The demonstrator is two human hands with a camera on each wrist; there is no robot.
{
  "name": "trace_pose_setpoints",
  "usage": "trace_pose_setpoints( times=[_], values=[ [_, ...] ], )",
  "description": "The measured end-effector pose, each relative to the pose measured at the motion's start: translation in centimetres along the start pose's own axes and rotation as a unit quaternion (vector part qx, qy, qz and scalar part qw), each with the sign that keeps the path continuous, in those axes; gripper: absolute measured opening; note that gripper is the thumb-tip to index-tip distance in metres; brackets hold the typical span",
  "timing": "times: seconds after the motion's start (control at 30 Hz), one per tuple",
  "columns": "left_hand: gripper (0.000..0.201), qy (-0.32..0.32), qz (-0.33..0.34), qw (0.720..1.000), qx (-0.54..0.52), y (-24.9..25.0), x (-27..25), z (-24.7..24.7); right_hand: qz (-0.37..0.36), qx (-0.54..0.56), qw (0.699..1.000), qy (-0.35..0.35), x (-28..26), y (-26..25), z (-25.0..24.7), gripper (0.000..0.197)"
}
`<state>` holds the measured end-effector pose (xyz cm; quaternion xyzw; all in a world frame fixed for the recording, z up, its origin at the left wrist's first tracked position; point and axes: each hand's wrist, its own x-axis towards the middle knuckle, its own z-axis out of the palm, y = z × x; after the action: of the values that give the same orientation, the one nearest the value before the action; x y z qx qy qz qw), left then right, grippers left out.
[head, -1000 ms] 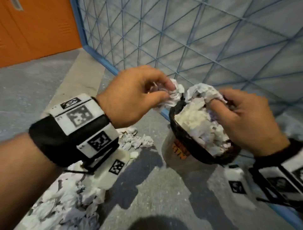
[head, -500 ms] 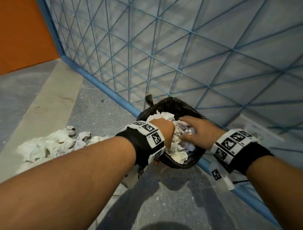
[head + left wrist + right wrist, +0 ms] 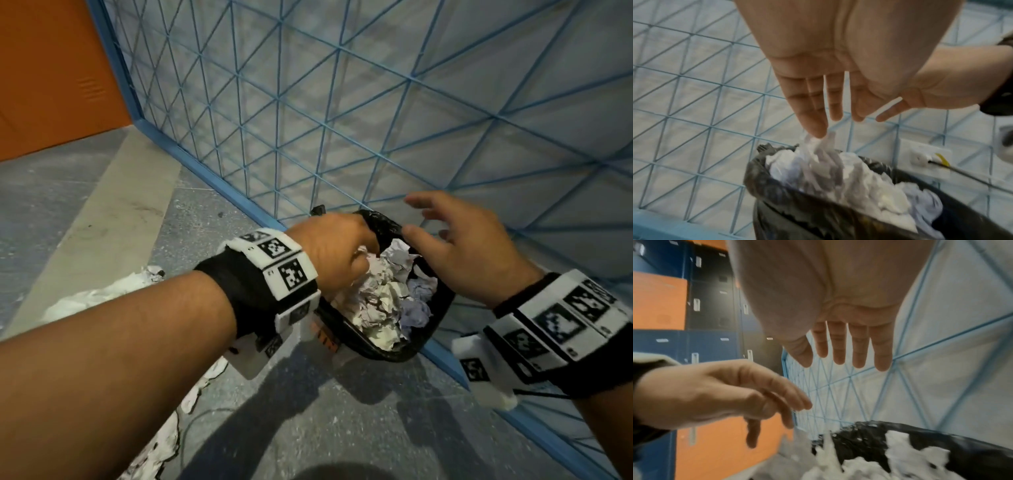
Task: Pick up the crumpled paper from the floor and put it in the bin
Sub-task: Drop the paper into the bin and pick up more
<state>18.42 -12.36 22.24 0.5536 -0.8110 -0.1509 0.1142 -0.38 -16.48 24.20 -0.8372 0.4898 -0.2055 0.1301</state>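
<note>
The floor [image 3: 342, 428] is grey speckled stone with a paler beige strip [image 3: 113, 219] running along its left side. At far left stands an orange wall [image 3: 51, 75]; the right wrist view shows it as a bank of orange, blue and black lockers [image 3: 659, 305]. A blue wire grid [image 3: 376, 120] on a blue base rail, backed by pale sheeting, runs from the upper left down to the lower right edge of the floor.

Loose crumpled paper [image 3: 99, 298] lies on the floor at left, near the beige strip, with more scraps [image 3: 161, 442] toward the bottom edge.

The bin [image 3: 442, 308] stands on the floor against the grid's rail, lined with a black bag [image 3: 789, 203]. It is heaped to the rim with white and pale blue paper wads [image 3: 387, 301].

The left hand [image 3: 335, 253] hangs over the bin's left rim, palm down. In the left wrist view its fingers [image 3: 813, 116] are straight and slightly apart, holding nothing; the lowest fingertip just meets the peak of the top wad [image 3: 818, 146]. The right hand [image 3: 466, 250] hovers over the bin's right rim, its fingers [image 3: 859, 344] spread and straight, clear of the paper. The 2 hands are apart, with the heap between them. Each wrist carries a black band with white coded marker blocks [image 3: 284, 263].
</note>
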Motion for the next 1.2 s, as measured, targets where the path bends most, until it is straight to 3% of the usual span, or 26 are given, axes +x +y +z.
trace_pose_setpoints(
  times=[0.13,0.23,0.37,0.47,0.57,0.77,0.87,1.0,1.2],
  values=[
    [0.026,0.096,-0.055,0.993,-0.046,-3.4,-2.8,-2.4,-0.055,0.051,0.996,0.054,-0.5,-5.0,1.0,0.024],
    [0.022,0.114,-0.124,0.985,-0.041,-7.7,-6.4,-2.1,-0.122,0.052,0.991,0.013,-1.6,-8.9,3.7,0.019],
    [0.031,0.022,-0.232,0.972,-0.012,-13.6,-11.9,1.6,-0.149,-0.014,0.976,-0.156,-2.6,-11.5,11.3,0.025],
    [0.037,-0.061,-0.307,0.95,0.01,-17.1,-15.9,5.5,-0.094,-0.06,0.948,-0.299,-2.8,-11.3,18.8,0.033],
    [0.042,-0.137,-0.364,0.921,0.015,-19.1,-19.0,9.3,-0.028,-0.07,0.92,-0.384,-2.8,-10.2,25.4,0.043],
    [0.065,-0.243,-0.354,0.903,0.001,-20.1,-22.2,17.0,-0.011,-0.076,0.887,-0.455,-5.0,-10.6,34.8,0.072],
    [0.067,-0.261,-0.358,0.897,0.011,-19.1,-22.2,19.4,-0.042,-0.135,0.892,-0.43,-6.4,-11.2,36.6,0.061],
    [0.037,-0.234,-0.361,0.903,0.004,-17.8,-22.3,21.7,-0.078,-0.128,0.899,-0.412,-7.8,-10.8,37.2,0.033],
    [0.027,-0.244,-0.337,0.909,-0.036,-17.3,-22.2,20.1,-0.118,-0.143,0.885,-0.427,-7.9,-10.0,34.9,0.022]
  ],
)
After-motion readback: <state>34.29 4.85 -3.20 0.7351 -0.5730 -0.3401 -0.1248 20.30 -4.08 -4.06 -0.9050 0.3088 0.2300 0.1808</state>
